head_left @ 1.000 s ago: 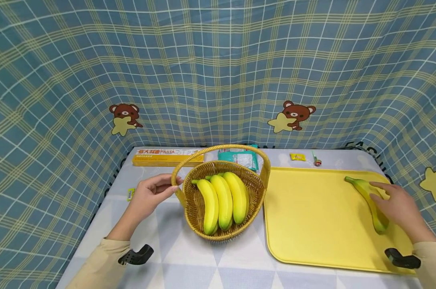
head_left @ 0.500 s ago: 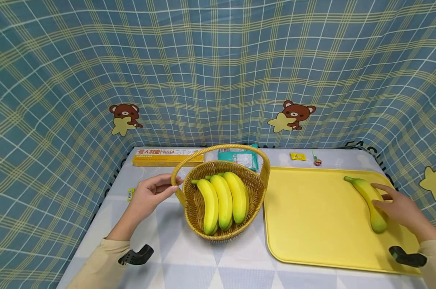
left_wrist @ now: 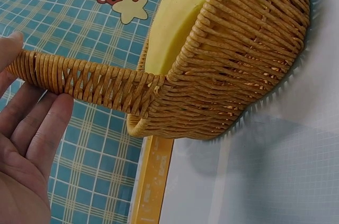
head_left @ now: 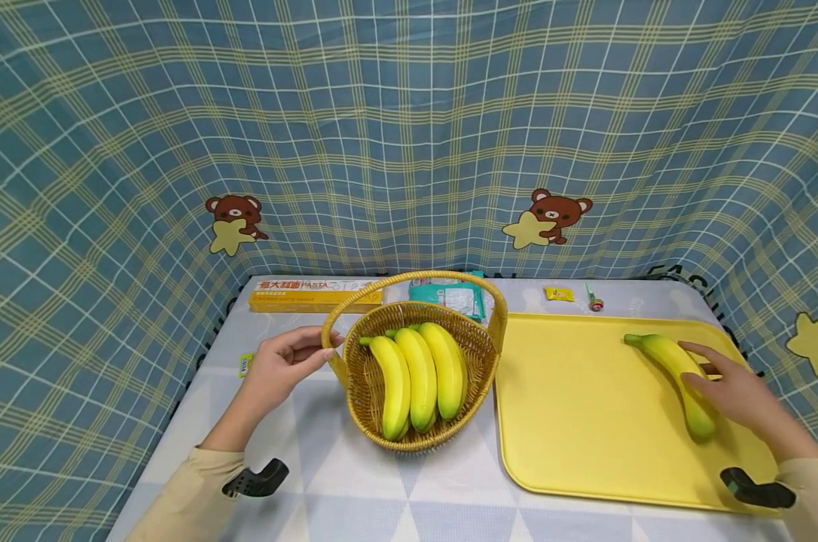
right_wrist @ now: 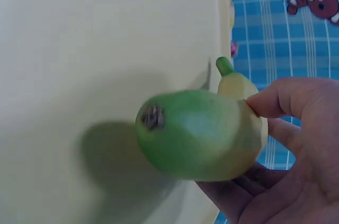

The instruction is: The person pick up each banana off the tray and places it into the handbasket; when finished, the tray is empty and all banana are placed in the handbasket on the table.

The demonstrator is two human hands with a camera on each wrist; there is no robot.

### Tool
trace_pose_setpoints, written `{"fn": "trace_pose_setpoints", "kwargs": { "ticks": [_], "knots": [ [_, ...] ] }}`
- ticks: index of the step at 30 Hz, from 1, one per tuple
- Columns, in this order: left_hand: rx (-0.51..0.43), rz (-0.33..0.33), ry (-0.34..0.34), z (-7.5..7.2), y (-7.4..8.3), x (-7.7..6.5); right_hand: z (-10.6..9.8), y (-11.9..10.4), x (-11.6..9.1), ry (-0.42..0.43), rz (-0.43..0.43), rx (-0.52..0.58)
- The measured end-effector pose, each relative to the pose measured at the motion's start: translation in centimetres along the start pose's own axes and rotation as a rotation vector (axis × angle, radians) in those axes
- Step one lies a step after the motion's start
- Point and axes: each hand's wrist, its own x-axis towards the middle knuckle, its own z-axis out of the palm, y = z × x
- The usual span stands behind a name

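Note:
My left hand point(head_left: 287, 365) pinches the left side of the handle of a brown wicker basket point(head_left: 355, 421); in the left wrist view the thumb lies on one side of the handle point(left_wrist: 95, 80) and the fingers on the other. Several yellow bananas point(head_left: 419, 380) lie inside the basket. On the right, my right hand point(head_left: 741, 388) grips a single banana point(head_left: 673, 369) around its middle, over the yellow tray point(head_left: 572, 421). Its green tip faces the camera in the right wrist view, where the banana point(right_wrist: 196, 134) is raised off the tray and casts a shadow.
Behind the basket lie a pasta box point(head_left: 314, 299) and a teal packet point(head_left: 450, 297). A small yellow packet point(head_left: 559, 294) and a small red-and-green item point(head_left: 595, 301) lie beyond the tray. Left of my left hand is a green packet point(head_left: 245, 365). A plaid curtain point(head_left: 409, 150) surrounds the table.
My right hand has closed around the banana on the tray, lifted it and shifted it a little to the left. My left hand and the basket have stayed put.

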Motion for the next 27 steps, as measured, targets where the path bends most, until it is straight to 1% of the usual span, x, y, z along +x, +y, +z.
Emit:
{"fn": "trace_pose_setpoints", "kwargs": {
  "ticks": [8, 12, 19, 23, 27],
  "knots": [
    [0.005, -0.011, 0.008, 0.0, 0.0, 0.0, 1.2, -3.6, -0.3, 0.036, -0.061, 0.047],
    [0.003, -0.016, 0.01, 0.0, 0.0, 0.0, 1.5, -6.1, -0.6, 0.063, -0.101, 0.043],
    [0.002, -0.001, -0.002, -0.1, 0.0, 0.0, 1.9, -10.9, -1.7, 0.102, -0.192, 0.051],
    [0.0, -0.008, 0.0, -0.1, 0.0, 0.0, 2.0, -13.3, -2.5, 0.101, -0.25, 0.063],
    [-0.008, -0.029, 0.016, 0.0, 0.1, 0.0, 2.0, -15.5, -3.3, 0.079, -0.301, 0.076]
  ]
}}
